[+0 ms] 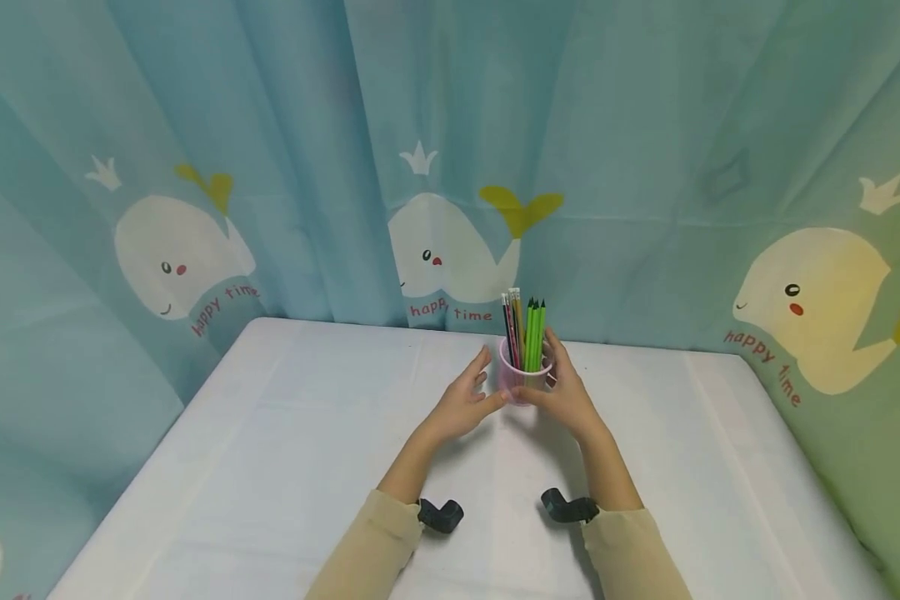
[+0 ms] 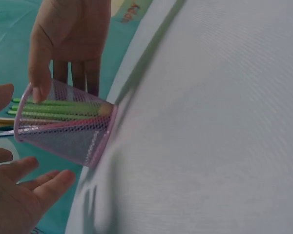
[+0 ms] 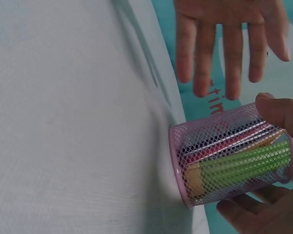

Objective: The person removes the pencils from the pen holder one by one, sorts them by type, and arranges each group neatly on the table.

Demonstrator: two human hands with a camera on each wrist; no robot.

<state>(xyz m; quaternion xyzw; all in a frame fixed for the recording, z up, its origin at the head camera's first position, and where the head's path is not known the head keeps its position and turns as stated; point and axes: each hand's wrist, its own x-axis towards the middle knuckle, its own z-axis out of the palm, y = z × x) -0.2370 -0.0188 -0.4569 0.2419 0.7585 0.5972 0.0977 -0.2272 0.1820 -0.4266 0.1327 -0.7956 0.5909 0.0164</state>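
A pink mesh pencil cup (image 1: 507, 378) stands near the far edge of the white table. It holds several green pencils (image 1: 534, 337) and several patterned ones, some tipped with white erasers (image 1: 514, 293). My right hand (image 1: 570, 402) grips the cup from the right, its thumb on the near side by the rim and the fingers round the other side. On the left, my left hand (image 1: 457, 408) is spread beside the cup; in the right wrist view its straight fingers (image 3: 232, 58) are apart from the mesh. Whether the cup's base touches the table is hard to tell.
The white tabletop (image 1: 307, 467) stretches around both arms. Behind it hangs a blue-green curtain (image 1: 630, 167) printed with whales. Each wrist carries a black camera mount, one on the left (image 1: 441, 517) and one on the right (image 1: 568, 506).
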